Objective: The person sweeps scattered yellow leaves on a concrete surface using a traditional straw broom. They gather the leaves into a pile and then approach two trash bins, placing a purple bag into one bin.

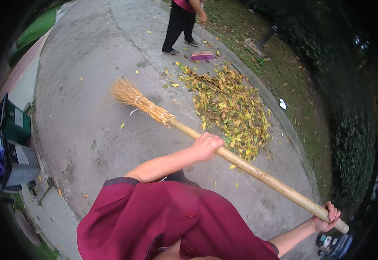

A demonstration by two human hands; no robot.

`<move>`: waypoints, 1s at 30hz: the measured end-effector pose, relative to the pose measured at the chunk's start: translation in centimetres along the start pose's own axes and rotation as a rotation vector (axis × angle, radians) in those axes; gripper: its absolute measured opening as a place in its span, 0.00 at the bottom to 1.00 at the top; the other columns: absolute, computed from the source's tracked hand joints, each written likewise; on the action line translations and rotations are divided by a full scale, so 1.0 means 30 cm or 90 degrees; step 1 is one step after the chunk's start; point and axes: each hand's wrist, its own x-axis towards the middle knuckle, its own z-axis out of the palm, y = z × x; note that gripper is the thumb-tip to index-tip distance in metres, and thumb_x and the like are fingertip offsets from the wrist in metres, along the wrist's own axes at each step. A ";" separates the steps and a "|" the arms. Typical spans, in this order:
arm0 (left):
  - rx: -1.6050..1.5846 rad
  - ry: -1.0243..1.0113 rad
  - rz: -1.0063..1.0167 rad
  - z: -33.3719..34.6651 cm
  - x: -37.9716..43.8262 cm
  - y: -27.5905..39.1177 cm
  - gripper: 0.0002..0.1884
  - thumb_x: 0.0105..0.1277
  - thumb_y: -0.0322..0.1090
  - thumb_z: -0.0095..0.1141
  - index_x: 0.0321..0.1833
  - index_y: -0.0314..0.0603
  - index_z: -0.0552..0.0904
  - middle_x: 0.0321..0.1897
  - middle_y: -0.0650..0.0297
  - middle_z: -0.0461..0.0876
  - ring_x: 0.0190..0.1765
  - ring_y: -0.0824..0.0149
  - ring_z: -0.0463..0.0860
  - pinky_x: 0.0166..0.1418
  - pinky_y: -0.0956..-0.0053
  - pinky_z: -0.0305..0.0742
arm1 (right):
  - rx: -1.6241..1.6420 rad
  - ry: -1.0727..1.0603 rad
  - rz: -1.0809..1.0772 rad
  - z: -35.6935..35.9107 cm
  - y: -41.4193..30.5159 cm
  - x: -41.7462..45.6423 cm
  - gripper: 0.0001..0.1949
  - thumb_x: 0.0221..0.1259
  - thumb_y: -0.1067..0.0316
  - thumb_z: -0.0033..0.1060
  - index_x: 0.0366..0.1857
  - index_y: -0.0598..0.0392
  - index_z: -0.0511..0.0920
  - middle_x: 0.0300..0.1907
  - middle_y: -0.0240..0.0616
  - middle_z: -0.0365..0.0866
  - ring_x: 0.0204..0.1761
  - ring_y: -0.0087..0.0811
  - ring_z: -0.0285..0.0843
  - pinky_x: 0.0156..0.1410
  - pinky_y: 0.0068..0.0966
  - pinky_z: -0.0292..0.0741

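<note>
A twig broom (129,92) with a thick bamboo handle crosses in front of me, its bristles up and to the left. White ties bind the bristle bundle, whose tips look blurred; I cannot tell whether they touch the ground. Around the handle's upper part, just below the bundle, my left hand (208,147) is closed. My right hand (327,217) grips the handle near its butt end at the lower right. Beyond the handle, a heap of yellow and brown leaves (233,107) lies on the pavement beside the kerb.
A person (184,27) stands beyond the leaves with a purple-bristled broom (202,56). Along the right runs a concrete kerb (281,122), with a leaf-strewn verge and a hedge (353,156). Green (17,122) and grey (21,164) bins stand at the left. A dark object (335,243) sits lower right.
</note>
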 end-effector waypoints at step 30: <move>0.037 0.607 -1.306 -1.376 -2.085 -0.735 0.24 0.56 0.49 0.69 0.49 0.40 0.82 0.50 0.47 0.81 0.57 0.49 0.80 0.60 0.58 0.75 | -0.016 -0.416 0.223 2.871 2.909 0.152 0.18 0.70 0.67 0.60 0.58 0.56 0.67 0.30 0.31 0.72 0.30 0.21 0.71 0.37 0.20 0.74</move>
